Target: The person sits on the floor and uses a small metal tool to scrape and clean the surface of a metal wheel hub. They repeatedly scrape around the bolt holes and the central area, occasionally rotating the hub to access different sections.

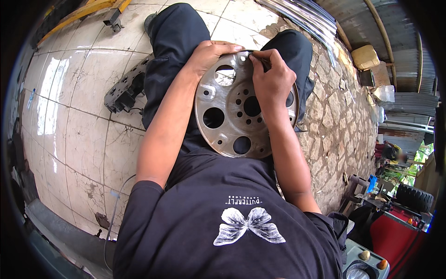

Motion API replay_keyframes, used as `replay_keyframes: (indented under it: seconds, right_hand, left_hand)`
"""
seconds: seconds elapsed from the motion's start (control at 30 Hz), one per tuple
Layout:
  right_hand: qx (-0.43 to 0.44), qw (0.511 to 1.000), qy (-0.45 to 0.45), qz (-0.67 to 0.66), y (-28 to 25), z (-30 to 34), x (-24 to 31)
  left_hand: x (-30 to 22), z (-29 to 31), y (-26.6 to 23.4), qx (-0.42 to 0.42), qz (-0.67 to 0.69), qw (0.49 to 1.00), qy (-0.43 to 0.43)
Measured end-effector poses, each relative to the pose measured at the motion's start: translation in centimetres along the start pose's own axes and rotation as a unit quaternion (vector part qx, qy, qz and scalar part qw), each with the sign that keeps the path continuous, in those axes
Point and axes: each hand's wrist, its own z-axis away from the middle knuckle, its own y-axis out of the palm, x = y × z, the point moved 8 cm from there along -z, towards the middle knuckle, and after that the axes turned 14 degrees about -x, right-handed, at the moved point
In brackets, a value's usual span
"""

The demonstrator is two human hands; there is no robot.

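A round metal flexplate [223, 135] with several large and small holes rests on my lap, leaning against my thighs. My left hand [209, 56] grips its far left rim, thumb stretched along the edge. Over the plate's far right part is my right hand [278, 76], its fingers pinched together against the face near the far rim. What lies between those fingertips, if anything, is too small and hidden to make out. My right hand and forearm cover part of the plate's right side.
A dark metal casting with holes [124, 93] lies on the tiled floor [83, 135] left of my leg. Rough stone paving [332, 121] runs along the right. A yellow frame [79, 16] stands far left. Lower right are a red machine [395, 237] and a grey-green tray [374, 253].
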Motion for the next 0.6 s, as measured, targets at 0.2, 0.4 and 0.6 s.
replay_keyframes:
  seconds: [0.2, 0.4, 0.6]
  right_hand:
    - [0.01, 1.0, -0.001, -0.016, -2.3, 3.7, 0.7]
    - [0.005, 0.999, -0.037, 0.009, -0.3, 0.5, 0.8]
    - [0.038, 0.999, -0.01, 0.015, -2.8, 3.2, 1.0]
  left_hand:
    - [0.2, -0.1, -0.2, -0.004, -0.007, 1.0, 0.012]
    - [-0.1, 0.2, -0.4, 0.009, -0.005, 1.0, 0.002]
    - [0.0, 0.2, -0.6, -0.009, 0.01, 1.0, 0.012]
